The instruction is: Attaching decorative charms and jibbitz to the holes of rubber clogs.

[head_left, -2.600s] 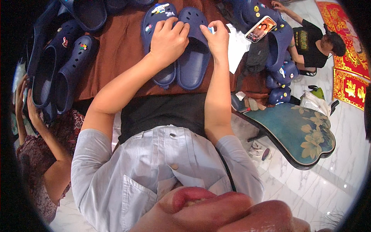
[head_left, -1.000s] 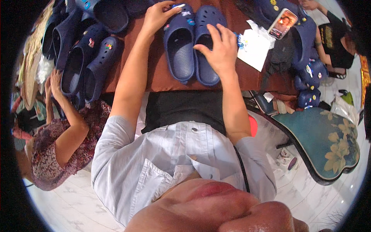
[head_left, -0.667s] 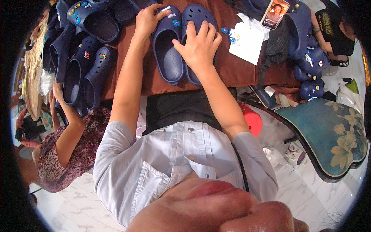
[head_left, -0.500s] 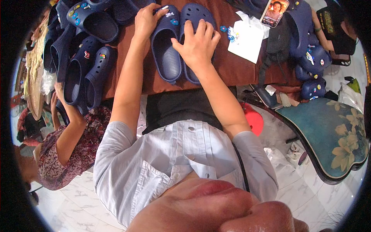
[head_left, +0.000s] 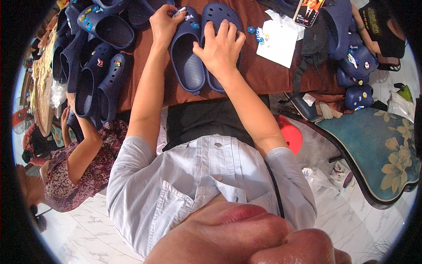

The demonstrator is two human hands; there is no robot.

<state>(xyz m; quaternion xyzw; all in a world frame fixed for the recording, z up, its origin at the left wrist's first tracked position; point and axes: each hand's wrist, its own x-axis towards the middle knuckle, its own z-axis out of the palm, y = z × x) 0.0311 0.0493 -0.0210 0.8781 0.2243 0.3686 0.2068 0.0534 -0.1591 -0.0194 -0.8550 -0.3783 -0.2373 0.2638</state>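
Note:
A pair of navy clogs lies side by side on the brown-covered table, toes pointing away. My left hand (head_left: 163,27) is closed in a pinch on a small white charm (head_left: 179,12) beside the toe of the left clog (head_left: 187,59). Several white and blue charms (head_left: 193,21) sit on that clog's upper. My right hand (head_left: 222,46) rests over the right clog (head_left: 220,13) with its fingers spread, the thumb reaching toward the left clog. It covers much of the right clog's opening.
White card (head_left: 277,44) with charms lies right of the clogs, below a phone (head_left: 310,12). More navy clogs (head_left: 107,31) are heaped at left, others (head_left: 358,64) at right. A co-worker's arm (head_left: 85,143) is at left; a teal floral chair (head_left: 369,149) at right.
My left hand has drawn slightly left, taking the white charm off the left clog's toe edge. My right hand stays on the right clog. The phone's picture has changed.

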